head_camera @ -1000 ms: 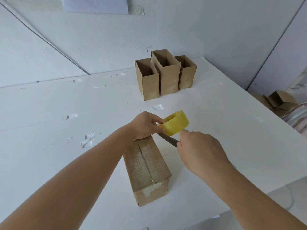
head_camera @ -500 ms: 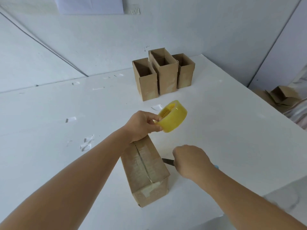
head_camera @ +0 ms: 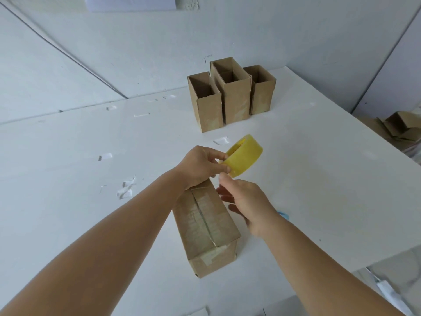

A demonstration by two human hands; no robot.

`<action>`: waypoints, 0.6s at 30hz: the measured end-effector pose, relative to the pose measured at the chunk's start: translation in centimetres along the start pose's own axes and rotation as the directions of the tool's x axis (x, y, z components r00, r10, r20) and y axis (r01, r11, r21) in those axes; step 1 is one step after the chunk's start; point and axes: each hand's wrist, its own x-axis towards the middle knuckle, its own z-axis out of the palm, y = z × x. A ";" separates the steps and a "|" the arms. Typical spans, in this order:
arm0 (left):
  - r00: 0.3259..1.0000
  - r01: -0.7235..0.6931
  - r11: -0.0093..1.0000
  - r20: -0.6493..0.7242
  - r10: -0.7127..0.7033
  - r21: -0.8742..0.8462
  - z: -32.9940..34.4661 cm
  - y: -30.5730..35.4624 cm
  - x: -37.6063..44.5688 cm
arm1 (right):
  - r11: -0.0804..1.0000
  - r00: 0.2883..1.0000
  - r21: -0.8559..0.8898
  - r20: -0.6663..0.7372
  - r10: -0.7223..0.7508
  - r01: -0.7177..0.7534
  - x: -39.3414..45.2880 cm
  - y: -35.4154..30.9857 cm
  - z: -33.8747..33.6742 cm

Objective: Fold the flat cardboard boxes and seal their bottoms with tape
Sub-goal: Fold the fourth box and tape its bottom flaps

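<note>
Left hand (head_camera: pixel 200 166) gripping a yellow roll of tape (head_camera: pixel 245 157) above a brown cardboard box (head_camera: pixel 206 226) lying on the white table (head_camera: pixel 296 179), taped bottom seam up. Right hand (head_camera: pixel 247 201) just below the roll, fingers loosely curled, apparently empty. Three open-topped cardboard boxes (head_camera: pixel 231 94) standing upright behind.

right hand (head_camera: pixel 247 202) up from table, knife-free, beside tape roll (head_camera: pixel 245 159)
</note>
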 end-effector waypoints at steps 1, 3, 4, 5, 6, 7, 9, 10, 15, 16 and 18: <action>1.000 0.014 1.000 0.000 -0.014 -0.011 0.0 0.0 0.0 | 0.995 0.999 0.098 0.041 0.029 -0.033 0.2 -0.2 0.5; 0.999 0.032 0.999 0.001 -0.032 -0.024 -0.1 0.1 -0.1 | 0.975 0.996 0.211 0.063 0.059 -0.071 0.6 -0.6 1.3; 0.999 0.034 0.999 0.004 -0.034 -0.033 -0.1 0.1 -0.1 | 0.967 0.996 0.238 0.045 0.078 -0.087 0.7 -0.8 1.5; 0.999 0.034 0.998 0.009 -0.034 -0.043 -0.2 0.1 -0.2 | 0.962 0.995 0.254 0.022 0.097 -0.100 0.8 -0.8 1.7; 0.999 0.036 0.998 0.014 -0.035 -0.054 -0.3 0.1 -0.3 | 0.958 0.994 0.265 0.005 0.113 -0.110 0.8 -0.8 1.8; 0.999 0.037 0.997 0.019 -0.036 -0.062 -0.3 0.1 -0.3 | 0.956 0.992 0.269 -0.009 0.123 -0.116 0.8 -0.6 1.9; 0.999 0.036 0.997 0.015 -0.035 -0.065 -0.3 0.0 -0.3 | 0.958 0.992 0.266 -0.029 0.121 -0.109 0.5 -0.4 2.1; 0.999 0.031 0.997 -0.005 -0.032 -0.074 -0.3 0.1 -0.3 | 0.960 0.992 0.261 -0.045 0.118 -0.102 0.4 -0.4 2.2; 0.981 -0.057 0.937 -0.195 -0.012 -0.344 -0.9 0.3 -0.6 | 0.973 0.991 0.218 -0.083 0.102 -0.082 0.3 -0.5 2.3; 0.973 -0.093 0.925 -0.233 0.005 -0.368 -1.1 0.2 -0.8 | 0.972 0.992 0.220 -0.079 0.098 -0.078 0.2 -0.5 2.2; 0.949 -0.154 0.910 -0.315 0.027 -0.384 -1.5 0.0 -1.4 | 0.972 0.994 0.227 -0.070 0.084 -0.066 0.1 -0.5 2.3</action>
